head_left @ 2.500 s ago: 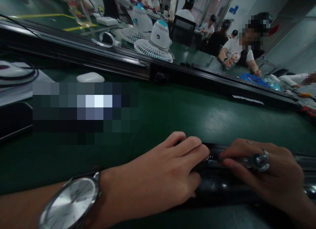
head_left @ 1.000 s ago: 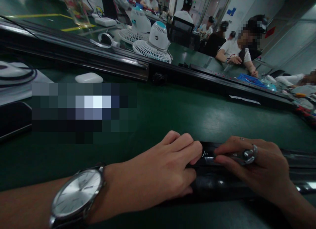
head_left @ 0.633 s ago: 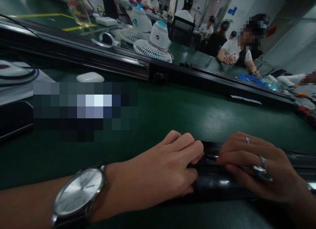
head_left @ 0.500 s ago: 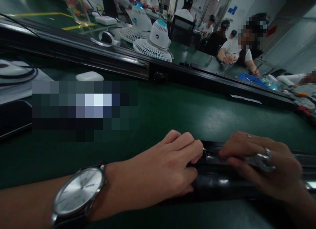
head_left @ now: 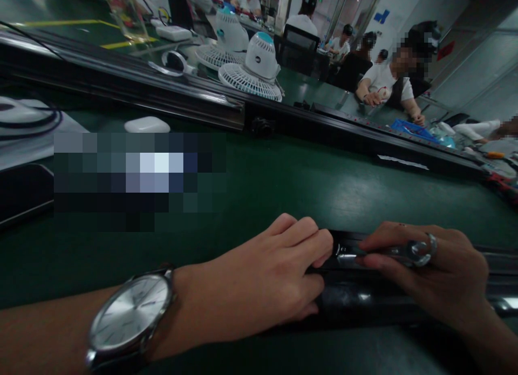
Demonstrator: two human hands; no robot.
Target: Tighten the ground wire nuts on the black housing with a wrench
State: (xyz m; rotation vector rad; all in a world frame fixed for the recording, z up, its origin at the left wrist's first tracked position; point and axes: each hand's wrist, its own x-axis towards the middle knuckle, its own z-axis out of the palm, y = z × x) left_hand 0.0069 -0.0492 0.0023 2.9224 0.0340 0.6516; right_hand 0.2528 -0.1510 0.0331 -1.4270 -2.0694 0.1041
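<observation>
A shiny black rail [head_left: 364, 297] lies on the green tabletop across the lower right. My left hand [head_left: 283, 272], wearing a wristwatch [head_left: 131, 310], is closed over the rail's left part; its fingertips are hidden behind the knuckles. My right hand [head_left: 445, 267] grips a silver open-end wrench [head_left: 418, 251] between thumb and fingers, above the rail. The wrench's jaw sticks out by the palm. Toward my left hand a shiny strip of metal shows on the rail top; whether it touches those fingers, I cannot tell.
Beyond the green table [head_left: 291, 186] runs a long black rail [head_left: 343, 121]. Two white fans [head_left: 251, 73] stand behind it. On the left are a white case [head_left: 147, 124], a dark phone-like slab [head_left: 24, 194] and a blurred-out patch. A co-worker [head_left: 388, 83] sits at the far right.
My right hand has shifted slightly, its thumb and fingers now pinching the wrench more narrowly, and the wrench has tilted. More shiny metal shows between the hands. My left hand stays put.
</observation>
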